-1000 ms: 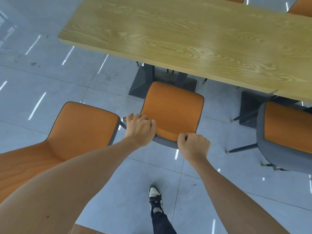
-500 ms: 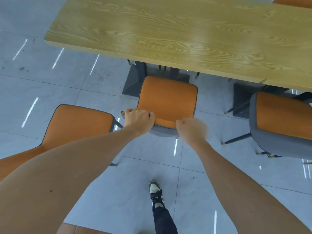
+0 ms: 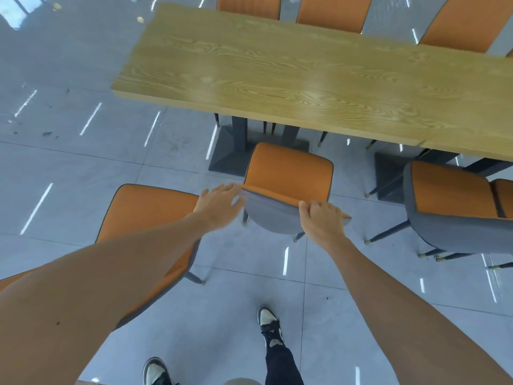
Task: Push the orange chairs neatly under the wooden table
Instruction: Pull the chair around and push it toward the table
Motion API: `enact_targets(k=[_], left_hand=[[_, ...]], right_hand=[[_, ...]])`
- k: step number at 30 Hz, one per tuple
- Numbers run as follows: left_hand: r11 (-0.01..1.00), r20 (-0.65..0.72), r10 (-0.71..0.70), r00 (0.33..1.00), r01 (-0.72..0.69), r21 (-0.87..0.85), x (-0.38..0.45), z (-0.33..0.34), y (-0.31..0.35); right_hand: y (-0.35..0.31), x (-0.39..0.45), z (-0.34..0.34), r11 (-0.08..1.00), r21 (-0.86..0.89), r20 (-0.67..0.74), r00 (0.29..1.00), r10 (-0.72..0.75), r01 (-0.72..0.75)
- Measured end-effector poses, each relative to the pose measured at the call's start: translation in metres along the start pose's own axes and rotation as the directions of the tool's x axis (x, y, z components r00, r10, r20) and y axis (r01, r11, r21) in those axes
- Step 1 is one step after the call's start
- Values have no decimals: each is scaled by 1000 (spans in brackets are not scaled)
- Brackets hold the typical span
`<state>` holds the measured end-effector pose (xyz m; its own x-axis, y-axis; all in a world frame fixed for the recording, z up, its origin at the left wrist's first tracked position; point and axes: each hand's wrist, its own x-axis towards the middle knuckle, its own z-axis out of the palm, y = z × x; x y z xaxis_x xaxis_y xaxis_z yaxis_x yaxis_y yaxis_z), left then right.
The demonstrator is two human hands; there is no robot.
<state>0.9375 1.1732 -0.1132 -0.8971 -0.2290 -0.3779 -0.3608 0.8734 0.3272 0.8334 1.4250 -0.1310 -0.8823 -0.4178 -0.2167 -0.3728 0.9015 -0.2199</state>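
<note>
Since half a second ago the left hand [image 3: 219,205] has let go of the middle orange chair [image 3: 288,187] and now hovers spread by its back corner, while the right hand [image 3: 323,219] pinches the backrest's top edge. Seat's front sits near the wooden table [image 3: 291,81] edge, just in front of the dark table base [image 3: 230,151], not tucked yet. One-handed shoving off-center could probably twist it crooked or knock a leg into that base. Another orange chair [image 3: 147,215] waits on the left, well out from the table
</note>
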Motion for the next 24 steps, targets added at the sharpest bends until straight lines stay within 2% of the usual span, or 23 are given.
enact_targets(k=[3, 5, 7, 11, 16, 21, 24], left_hand=[[998, -5, 58, 998, -58, 2, -25, -20, -31], [997, -11, 76, 997, -75, 14, -49, -34, -55], [994, -10, 109, 994, -108, 31, -79, -45, -83], [985, -8, 162, 987, -161, 68, -142, -60, -153], [992, -70, 115, 991, -111, 59, -205, -66, -239], [998, -171, 57, 984, -58, 2, -254, -53, -306], [1000, -173, 0, 985, 2, 9, -279, -34, -342]], right_hand=[[-36, -14, -5, 993, -109, 56, 997, 45, -38], [-67, -29, -4, 991, -130, 22, 999, 40, -37], [-109, -54, 3, 997, -71, -7, 1000, 22, -23], [-207, -113, 32, 996, 3, 48, 995, -84, 84], [-318, -180, 72, 986, 75, 5, 989, -150, 150], [-396, -224, 112, 973, 154, -73, 984, -161, 171], [-428, -238, 142, 970, 180, 5, 986, -167, 163]])
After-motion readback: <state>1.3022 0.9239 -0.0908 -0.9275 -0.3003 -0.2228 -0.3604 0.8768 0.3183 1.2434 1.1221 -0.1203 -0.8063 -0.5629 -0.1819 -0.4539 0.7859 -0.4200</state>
